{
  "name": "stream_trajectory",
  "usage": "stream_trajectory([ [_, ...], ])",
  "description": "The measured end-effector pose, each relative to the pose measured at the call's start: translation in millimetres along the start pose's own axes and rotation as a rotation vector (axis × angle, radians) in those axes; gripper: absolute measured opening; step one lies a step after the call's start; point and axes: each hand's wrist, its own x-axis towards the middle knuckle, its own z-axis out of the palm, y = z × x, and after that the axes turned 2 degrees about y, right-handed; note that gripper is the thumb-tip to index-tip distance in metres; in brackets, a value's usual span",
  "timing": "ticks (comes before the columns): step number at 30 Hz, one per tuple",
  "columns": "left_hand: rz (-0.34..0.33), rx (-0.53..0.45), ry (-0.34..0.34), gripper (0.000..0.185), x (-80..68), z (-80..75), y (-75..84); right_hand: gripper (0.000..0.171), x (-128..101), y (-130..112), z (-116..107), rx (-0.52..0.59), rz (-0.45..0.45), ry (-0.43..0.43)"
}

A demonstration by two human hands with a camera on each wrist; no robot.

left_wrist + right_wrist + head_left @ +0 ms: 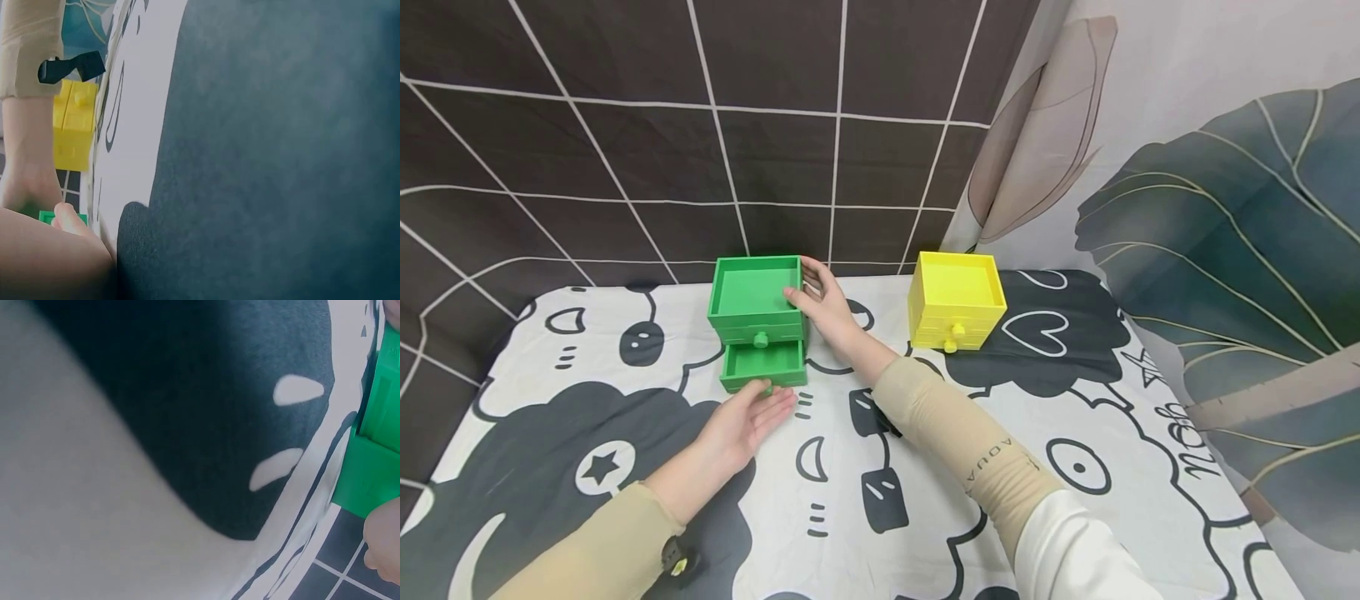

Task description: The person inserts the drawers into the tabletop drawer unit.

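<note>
A small green drawer box (752,292) stands on the patterned cloth, with an open tray on top and its lower drawer (763,364) pulled out. My right hand (805,287) grips the box's right side, thumb over the top rim; the right wrist view shows only a corner of the green box (375,456). My left hand (771,398) lies low in front of the drawer with straight fingers touching its front. The drawer's knob is hidden behind those fingers. In the left wrist view a sliver of the green drawer (59,217) shows by a fingertip (72,222).
A yellow drawer box (955,298) with both drawers shut stands to the right, also visible as the yellow box (72,125). A dark tiled-pattern cloth (700,150) hangs close behind and a leaf-print curtain (1225,208) at the right. The table cloth (1075,400) ends at the front right edge.
</note>
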Motion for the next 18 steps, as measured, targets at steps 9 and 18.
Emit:
stream_trajectory([
  [9, -0.011, 0.007, 0.003, 0.021, 8.3, 0.1, 8.1, 0.068, 0, 1, 0, -0.008, 0.005, -0.001],
  [18, -0.022, -0.019, -0.004, 0.018, 18.4, 0.3, 19.7, 0.068, -1, -1, -1, -0.019, 0.018, -0.005],
])
